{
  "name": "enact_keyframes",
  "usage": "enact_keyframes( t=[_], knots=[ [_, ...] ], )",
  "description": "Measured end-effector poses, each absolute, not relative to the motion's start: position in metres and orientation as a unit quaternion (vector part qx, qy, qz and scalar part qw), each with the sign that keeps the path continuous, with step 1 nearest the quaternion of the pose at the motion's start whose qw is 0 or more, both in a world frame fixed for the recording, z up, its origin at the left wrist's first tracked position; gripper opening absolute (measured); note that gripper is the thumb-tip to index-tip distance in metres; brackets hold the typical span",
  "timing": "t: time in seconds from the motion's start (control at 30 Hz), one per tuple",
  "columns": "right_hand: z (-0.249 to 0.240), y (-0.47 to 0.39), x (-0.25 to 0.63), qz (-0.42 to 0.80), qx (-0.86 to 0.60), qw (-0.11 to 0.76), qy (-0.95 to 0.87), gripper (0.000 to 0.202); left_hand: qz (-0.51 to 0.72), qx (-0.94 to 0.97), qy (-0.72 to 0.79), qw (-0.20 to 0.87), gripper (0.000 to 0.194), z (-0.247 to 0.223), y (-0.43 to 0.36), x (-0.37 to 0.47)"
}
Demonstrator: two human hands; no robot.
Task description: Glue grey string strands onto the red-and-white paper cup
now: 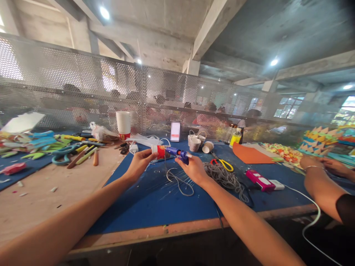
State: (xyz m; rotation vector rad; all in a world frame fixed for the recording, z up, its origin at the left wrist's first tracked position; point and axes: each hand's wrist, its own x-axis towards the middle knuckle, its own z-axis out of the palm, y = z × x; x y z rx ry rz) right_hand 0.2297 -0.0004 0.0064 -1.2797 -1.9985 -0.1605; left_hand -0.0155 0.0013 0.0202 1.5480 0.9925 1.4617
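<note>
My left hand is closed on a small red and white paper cup, which lies on its side above the blue mat. Fingers wrapped round its handle, my right hand holds a blue glue gun. The gun's front end points left and is close to the cup; whether they touch is too small to tell. A grey cord hangs from near the cup and loops on the mat below it.
Scissors with yellow handles lie by tangled grey cord. Behind are small cups, a phone and a stack of white cups. A pink device lies right, near another person's arms. Tools lie left.
</note>
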Motion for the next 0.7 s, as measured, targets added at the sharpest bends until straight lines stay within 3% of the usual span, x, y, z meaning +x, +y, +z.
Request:
enact_keyframes(
  t=[0.7],
  knots=[
    [0.0078, -0.0015, 0.2291, -0.073, -0.507, 0.37, -0.775, 0.032, 0.567, 0.618, 0.393, 0.376, 0.036, 0.0213, 0.001, -0.0146]
  ],
)
